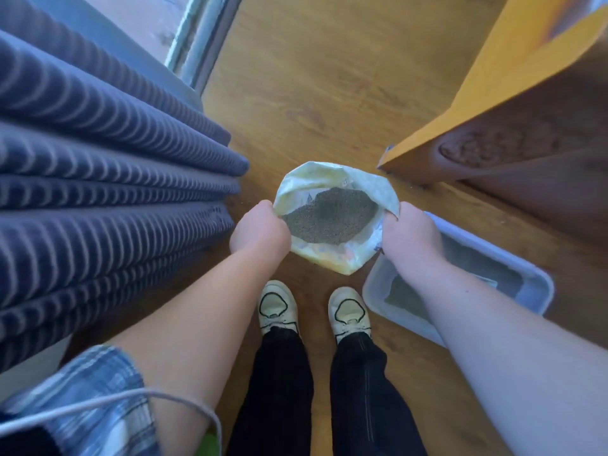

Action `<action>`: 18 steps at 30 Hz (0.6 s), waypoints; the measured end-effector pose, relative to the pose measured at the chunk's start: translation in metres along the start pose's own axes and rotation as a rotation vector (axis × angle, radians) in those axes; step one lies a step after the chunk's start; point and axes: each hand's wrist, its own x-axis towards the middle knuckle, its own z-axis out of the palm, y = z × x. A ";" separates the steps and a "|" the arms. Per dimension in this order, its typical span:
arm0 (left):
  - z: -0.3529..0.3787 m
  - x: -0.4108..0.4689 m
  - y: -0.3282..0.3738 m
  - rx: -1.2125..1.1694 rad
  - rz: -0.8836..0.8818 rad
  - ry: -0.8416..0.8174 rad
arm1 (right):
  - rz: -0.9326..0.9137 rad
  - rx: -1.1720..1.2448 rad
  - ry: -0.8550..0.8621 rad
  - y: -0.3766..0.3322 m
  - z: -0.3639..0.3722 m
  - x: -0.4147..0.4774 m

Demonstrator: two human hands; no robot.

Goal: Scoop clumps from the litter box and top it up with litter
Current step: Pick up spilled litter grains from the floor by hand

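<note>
A pale yellow litter bag (332, 258) stands open in front of my feet, with grey litter (329, 215) showing inside. My left hand (258, 230) grips the bag's left rim and my right hand (409, 236) grips its right rim, holding the mouth wide. The pale blue litter box (529, 274) lies on the wooden floor to the right, partly hidden under my right forearm, with a thin layer of grey litter in it. No scoop is visible.
A ribbed blue-grey sofa (108, 192) fills the left side. A wooden cabinet (510, 126) with an orange edge stands at the right. A door frame (197, 41) is at the top. My two shoes (278, 306) stand just behind the bag.
</note>
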 end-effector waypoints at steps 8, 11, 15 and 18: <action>-0.182 -0.166 0.016 -0.126 0.144 0.076 | -0.093 0.127 0.119 -0.063 -0.164 -0.175; -0.263 -0.247 0.020 -0.141 0.229 0.140 | -0.138 0.172 0.166 -0.085 -0.237 -0.262; -0.363 -0.347 0.022 -0.153 0.319 0.222 | -0.216 0.220 0.269 -0.104 -0.330 -0.369; -0.428 -0.408 0.027 -0.144 0.375 0.298 | -0.258 0.194 0.378 -0.115 -0.397 -0.433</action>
